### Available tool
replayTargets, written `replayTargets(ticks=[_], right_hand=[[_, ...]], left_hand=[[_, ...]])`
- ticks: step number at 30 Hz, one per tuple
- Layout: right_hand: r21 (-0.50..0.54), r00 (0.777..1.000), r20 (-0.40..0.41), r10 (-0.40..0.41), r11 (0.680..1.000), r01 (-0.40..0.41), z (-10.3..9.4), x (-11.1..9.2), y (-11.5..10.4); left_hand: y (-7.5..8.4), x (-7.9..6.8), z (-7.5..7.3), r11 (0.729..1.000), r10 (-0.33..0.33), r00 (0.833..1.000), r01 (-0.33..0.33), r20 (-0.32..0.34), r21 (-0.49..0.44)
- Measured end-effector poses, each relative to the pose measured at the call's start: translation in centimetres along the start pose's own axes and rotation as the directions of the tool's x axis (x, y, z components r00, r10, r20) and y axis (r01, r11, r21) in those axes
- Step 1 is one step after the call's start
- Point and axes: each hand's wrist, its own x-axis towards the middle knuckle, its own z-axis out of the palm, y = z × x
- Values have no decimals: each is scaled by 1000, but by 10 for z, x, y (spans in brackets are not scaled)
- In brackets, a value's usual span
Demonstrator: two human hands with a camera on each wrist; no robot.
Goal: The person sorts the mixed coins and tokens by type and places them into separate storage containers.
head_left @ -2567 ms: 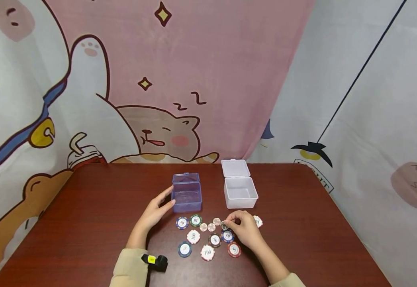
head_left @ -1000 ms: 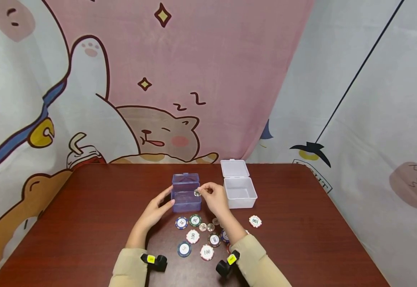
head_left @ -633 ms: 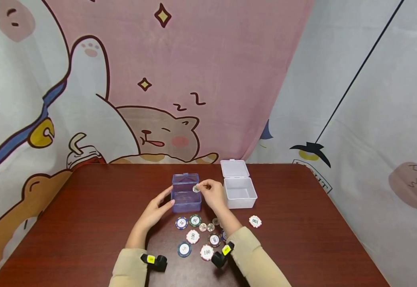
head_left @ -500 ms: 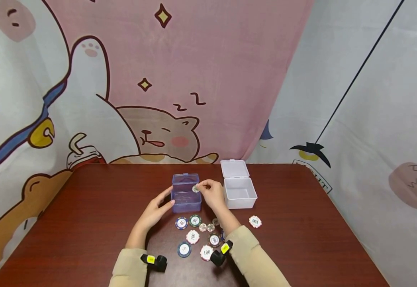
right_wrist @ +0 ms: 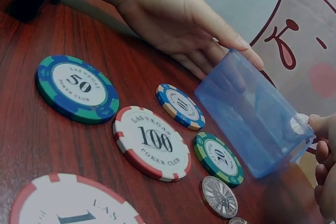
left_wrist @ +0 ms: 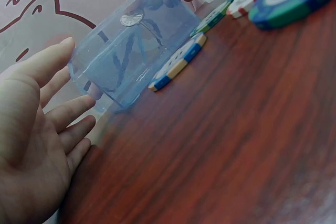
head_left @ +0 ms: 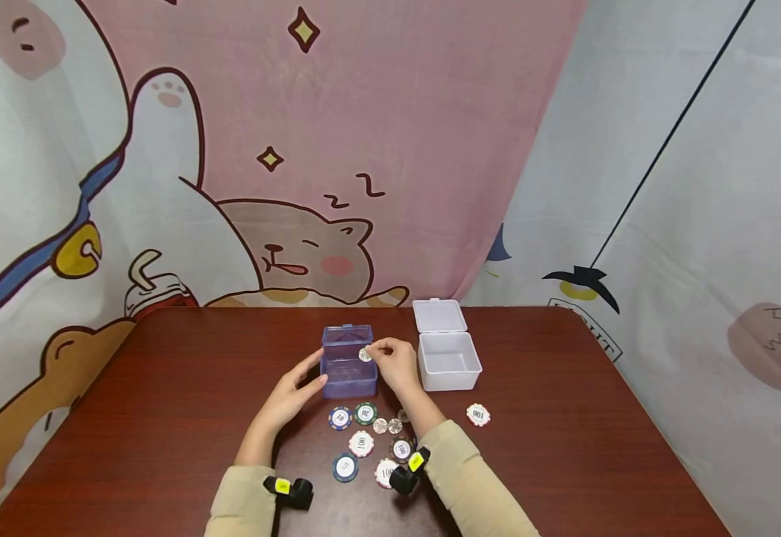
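Poker chips (head_left: 361,444) before blue box (head_left: 350,388), white box (head_left: 453,381) beside

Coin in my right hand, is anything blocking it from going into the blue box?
Nothing visible. The right hand pinches the coin at the open top of the blue box, whose lid is tipped back.

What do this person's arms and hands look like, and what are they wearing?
The left hand and right hand are ungloved. The left sleeve and right sleeve are beige and look padded. Near each cuff sits a small black device: left device, right device, each with a yellow label. No cables show.
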Motion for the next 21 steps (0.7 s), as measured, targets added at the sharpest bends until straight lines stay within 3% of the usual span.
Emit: replayTargets(ticks=[10, 17, 21], right_hand=[[75, 999, 39, 3, 997, -6, -6, -3, 0], [92, 992, 88, -85, 993, 77, -18, -12, -6], [127, 983, 143, -114, 987, 96, -27, -22, -9]], left_hand=[[-4, 1, 0, 1000, 27, 1000, -27, 5, -14], [-31, 8, 1, 1000, 5, 1000, -5, -12, -12], [-36, 9, 2, 1000, 3, 1000, -3, -22, 5]])
